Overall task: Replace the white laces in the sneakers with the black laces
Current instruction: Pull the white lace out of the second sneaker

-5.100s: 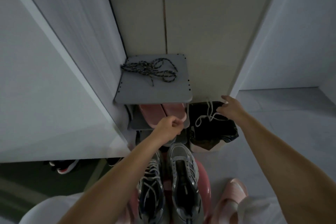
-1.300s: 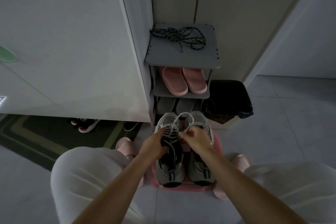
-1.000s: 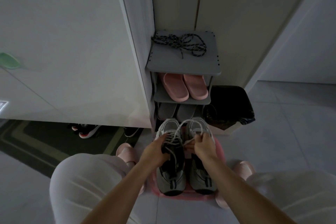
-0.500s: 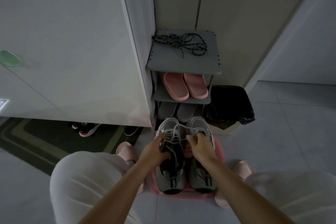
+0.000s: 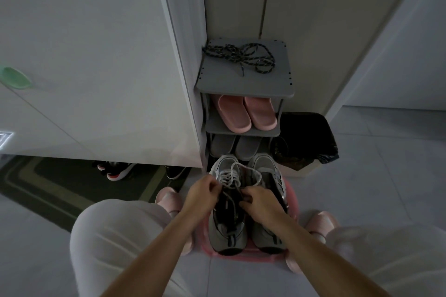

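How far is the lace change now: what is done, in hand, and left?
Done: the right grey sneaker looks unlaced. In hand: the left hand and right hand pinch the loose white lace of the left grey sneaker. Left: the black speckled laces lie unused on the grey shoe rack; neither sneaker has them.

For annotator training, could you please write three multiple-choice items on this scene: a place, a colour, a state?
1. The black speckled laces lie: A. atop the grey plastic shoe rack; B. in the bin; C. on the floor.
2. The second-shelf foam slippers are: A. green; B. pink; C. yellow.
3. The left grey sneaker's white lace is: A. gone; B. black now; C. partly threaded.
Answers: A, coiled on its top shelf; B, pink pair shows; C, it crosses the eyelets.
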Motion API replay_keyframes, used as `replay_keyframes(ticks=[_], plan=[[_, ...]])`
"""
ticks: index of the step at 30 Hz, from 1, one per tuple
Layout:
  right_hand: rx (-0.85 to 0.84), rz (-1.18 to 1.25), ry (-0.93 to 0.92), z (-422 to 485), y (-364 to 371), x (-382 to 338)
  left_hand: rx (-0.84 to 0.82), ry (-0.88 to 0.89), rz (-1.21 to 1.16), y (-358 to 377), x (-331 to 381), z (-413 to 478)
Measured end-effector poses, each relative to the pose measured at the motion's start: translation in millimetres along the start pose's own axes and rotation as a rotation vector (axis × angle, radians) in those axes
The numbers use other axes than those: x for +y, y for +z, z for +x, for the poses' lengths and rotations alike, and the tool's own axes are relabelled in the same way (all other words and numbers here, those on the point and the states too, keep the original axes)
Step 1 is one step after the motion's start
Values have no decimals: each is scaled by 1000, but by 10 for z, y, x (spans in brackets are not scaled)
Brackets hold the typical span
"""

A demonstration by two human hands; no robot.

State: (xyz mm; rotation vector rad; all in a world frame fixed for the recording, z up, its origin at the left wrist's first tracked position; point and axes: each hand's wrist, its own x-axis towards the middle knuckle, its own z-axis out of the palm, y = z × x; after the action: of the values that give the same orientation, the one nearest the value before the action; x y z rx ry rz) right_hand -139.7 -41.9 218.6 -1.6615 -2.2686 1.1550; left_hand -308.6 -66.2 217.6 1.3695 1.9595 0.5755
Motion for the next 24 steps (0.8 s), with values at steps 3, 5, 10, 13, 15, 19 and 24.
replay_keyframes(ticks=[3, 5, 10, 13, 15, 19, 24], plan=[[-15, -17, -11, 4, 9, 4, -95, 63, 172, -133, 43, 91], [-21, -34, -4, 7, 13, 4, -169, 146, 364, -215, 101, 110], [-17, 17, 11, 1, 40, -9, -77, 77, 144, -170, 51, 97], [10, 50, 27, -13, 68, -19, -50, -37, -59, -64, -19, 10], [24, 62, 40, -27, 96, -23, -15, -70, -90, -20, -54, -47], [9, -20, 18, -64, 137, -77, 30, -55, -19, -26, -12, -85], [-3, -38, 22, -71, 133, -119, -66, -155, -146, -189, -25, 178]])
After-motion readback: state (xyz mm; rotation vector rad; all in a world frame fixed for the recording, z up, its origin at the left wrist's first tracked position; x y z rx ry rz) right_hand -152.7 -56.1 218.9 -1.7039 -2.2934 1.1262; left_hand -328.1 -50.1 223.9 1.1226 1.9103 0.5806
